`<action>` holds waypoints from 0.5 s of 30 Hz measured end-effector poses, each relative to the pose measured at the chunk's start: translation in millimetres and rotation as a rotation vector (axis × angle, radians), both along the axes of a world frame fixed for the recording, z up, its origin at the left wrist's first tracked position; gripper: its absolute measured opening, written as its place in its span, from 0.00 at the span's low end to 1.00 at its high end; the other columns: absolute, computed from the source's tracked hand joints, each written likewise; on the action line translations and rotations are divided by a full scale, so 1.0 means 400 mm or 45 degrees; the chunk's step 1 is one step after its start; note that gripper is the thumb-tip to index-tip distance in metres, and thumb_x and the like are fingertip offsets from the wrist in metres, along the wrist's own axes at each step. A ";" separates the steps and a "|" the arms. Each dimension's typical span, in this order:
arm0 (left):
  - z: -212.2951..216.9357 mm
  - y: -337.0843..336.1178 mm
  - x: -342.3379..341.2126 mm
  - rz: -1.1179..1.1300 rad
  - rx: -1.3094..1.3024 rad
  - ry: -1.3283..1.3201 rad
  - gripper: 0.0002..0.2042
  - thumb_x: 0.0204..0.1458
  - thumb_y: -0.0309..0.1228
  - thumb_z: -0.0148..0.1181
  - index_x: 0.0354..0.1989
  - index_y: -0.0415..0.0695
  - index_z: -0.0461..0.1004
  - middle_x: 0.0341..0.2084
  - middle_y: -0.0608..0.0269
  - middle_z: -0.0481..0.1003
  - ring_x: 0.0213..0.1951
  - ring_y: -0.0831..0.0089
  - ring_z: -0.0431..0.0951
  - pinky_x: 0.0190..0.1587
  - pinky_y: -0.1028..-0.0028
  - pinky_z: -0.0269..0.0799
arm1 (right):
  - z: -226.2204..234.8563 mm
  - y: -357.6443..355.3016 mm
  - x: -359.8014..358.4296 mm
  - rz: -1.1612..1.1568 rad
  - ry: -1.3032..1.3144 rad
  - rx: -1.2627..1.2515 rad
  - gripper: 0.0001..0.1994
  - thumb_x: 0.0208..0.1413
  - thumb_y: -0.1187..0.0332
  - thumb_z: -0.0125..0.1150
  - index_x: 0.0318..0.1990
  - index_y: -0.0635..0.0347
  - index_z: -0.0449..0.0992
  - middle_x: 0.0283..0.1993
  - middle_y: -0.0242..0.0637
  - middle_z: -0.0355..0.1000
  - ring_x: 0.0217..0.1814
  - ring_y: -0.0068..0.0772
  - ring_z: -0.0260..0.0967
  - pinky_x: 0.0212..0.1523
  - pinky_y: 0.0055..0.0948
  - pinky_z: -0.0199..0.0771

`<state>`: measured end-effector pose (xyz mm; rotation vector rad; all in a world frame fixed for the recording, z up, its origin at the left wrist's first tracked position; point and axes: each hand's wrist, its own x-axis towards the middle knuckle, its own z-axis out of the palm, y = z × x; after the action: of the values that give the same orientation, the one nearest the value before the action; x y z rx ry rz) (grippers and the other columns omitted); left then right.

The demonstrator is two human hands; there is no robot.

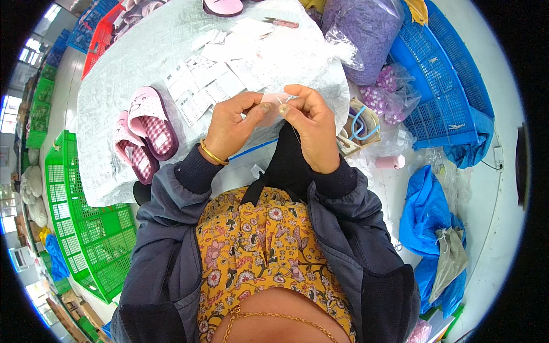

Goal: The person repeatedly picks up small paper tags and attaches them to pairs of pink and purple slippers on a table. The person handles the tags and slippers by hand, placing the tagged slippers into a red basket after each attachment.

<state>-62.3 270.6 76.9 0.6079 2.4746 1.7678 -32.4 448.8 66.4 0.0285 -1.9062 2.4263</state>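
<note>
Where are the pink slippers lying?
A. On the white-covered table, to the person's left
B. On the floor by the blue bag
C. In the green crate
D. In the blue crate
A: the slippers lie on the table, left of both hands.

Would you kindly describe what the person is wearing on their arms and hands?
Both arms are in dark grey-blue jacket sleeves with darker ribbed knit cuffs at the wrists. The left hand is bare, with a thin gold bangle at its wrist. The right hand is bare too, with no jewellery or glove showing.
</note>
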 end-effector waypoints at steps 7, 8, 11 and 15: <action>-0.007 -0.010 0.007 0.023 -0.057 0.065 0.09 0.58 0.27 0.58 0.43 0.36 0.78 0.31 0.65 0.78 0.34 0.81 0.74 0.38 0.78 0.71 | -0.009 -0.001 0.000 0.084 -0.046 -0.230 0.16 0.57 0.76 0.59 0.53 0.67 0.70 0.36 0.27 0.70 0.38 0.15 0.65 0.43 0.18 0.65; -0.011 -0.010 0.007 0.027 -0.030 0.077 0.09 0.57 0.26 0.59 0.43 0.36 0.79 0.31 0.62 0.79 0.33 0.79 0.75 0.37 0.78 0.71 | -0.011 0.001 0.000 0.097 -0.059 -0.246 0.16 0.57 0.76 0.59 0.53 0.67 0.70 0.36 0.27 0.70 0.39 0.15 0.65 0.43 0.18 0.65; -0.020 -0.008 0.007 0.042 0.017 0.105 0.08 0.56 0.25 0.59 0.42 0.36 0.79 0.31 0.58 0.80 0.32 0.76 0.77 0.35 0.76 0.73 | -0.009 0.001 0.000 0.119 -0.087 -0.279 0.16 0.57 0.77 0.59 0.53 0.67 0.70 0.37 0.28 0.70 0.39 0.15 0.65 0.44 0.18 0.65; -0.012 -0.005 0.014 0.050 -0.001 0.110 0.09 0.56 0.25 0.59 0.42 0.36 0.79 0.31 0.57 0.80 0.32 0.76 0.78 0.35 0.76 0.73 | -0.015 0.000 -0.002 0.128 -0.074 -0.264 0.16 0.57 0.77 0.59 0.53 0.67 0.69 0.37 0.28 0.70 0.39 0.16 0.65 0.44 0.18 0.65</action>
<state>-56.8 268.4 72.0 0.6538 2.5607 1.7918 -33.0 448.8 60.4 0.0462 -1.7030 2.7068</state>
